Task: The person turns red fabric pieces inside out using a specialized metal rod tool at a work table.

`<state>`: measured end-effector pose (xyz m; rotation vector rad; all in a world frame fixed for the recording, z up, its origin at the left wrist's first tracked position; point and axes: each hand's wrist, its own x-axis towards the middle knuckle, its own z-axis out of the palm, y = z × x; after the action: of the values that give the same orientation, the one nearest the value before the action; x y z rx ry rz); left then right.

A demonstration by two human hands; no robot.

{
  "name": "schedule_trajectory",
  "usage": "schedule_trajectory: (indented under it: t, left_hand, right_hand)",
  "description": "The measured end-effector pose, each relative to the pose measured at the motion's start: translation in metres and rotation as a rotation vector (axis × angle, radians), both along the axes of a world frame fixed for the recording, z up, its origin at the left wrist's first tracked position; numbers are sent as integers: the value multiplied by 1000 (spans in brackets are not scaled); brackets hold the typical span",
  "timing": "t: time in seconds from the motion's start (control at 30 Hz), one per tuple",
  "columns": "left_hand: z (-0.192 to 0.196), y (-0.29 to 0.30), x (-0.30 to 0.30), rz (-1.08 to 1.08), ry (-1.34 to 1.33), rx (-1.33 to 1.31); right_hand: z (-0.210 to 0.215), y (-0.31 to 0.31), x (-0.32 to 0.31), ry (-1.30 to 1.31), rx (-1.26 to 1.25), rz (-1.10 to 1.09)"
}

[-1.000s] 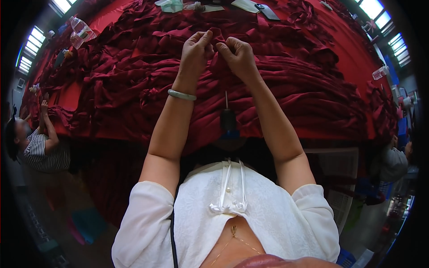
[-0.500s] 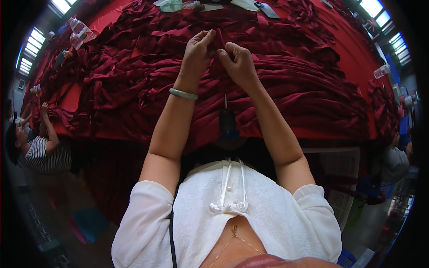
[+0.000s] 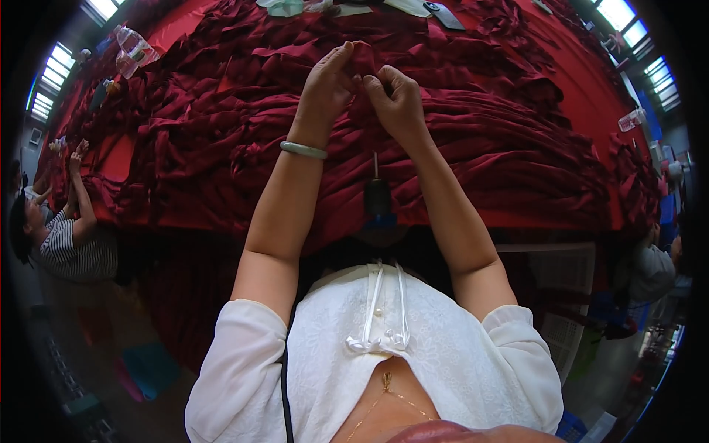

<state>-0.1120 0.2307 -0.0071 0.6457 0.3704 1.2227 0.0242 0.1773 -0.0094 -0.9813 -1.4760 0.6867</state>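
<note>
A strip of dark red fabric (image 3: 363,55) is stretched between my two hands, above a heap of the same fabric (image 3: 244,148). My left hand (image 3: 327,83), with a pale green bangle (image 3: 303,150) at the wrist, pinches its upper end between thumb and fingers. My right hand (image 3: 395,100) is closed on it a little lower and to the right, thumb against curled fingers. Below the hands, at the table's near edge, a black tool with a thin metal rod (image 3: 377,193) points up. Much of the strip blends into the heap behind.
On the red-covered table (image 3: 583,96) are a clear plastic bottle (image 3: 135,49) at far left, a phone (image 3: 444,15) at the back and another bottle (image 3: 631,119) at right. A white plastic crate (image 3: 569,295) stands below, right. A person in stripes (image 3: 81,244) works at left.
My right hand has shifted slightly up, and my left fingers have turned a little around the strip's upper end. At left, the other person's hands have moved slightly.
</note>
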Motion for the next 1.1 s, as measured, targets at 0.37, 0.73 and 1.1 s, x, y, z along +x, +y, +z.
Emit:
schedule_trajectory:
  t: [0.37, 0.73, 1.1]
  left_hand:
    - [3, 3, 4, 85, 134, 24]
    - [-2, -13, 12, 178, 143, 11]
    - [-7, -7, 20, 92, 21, 117]
  right_hand:
    - [10, 10, -2, -182, 129, -84]
    - [7, 24, 8, -141, -30, 62]
    - [12, 39, 3, -255, 226, -60]
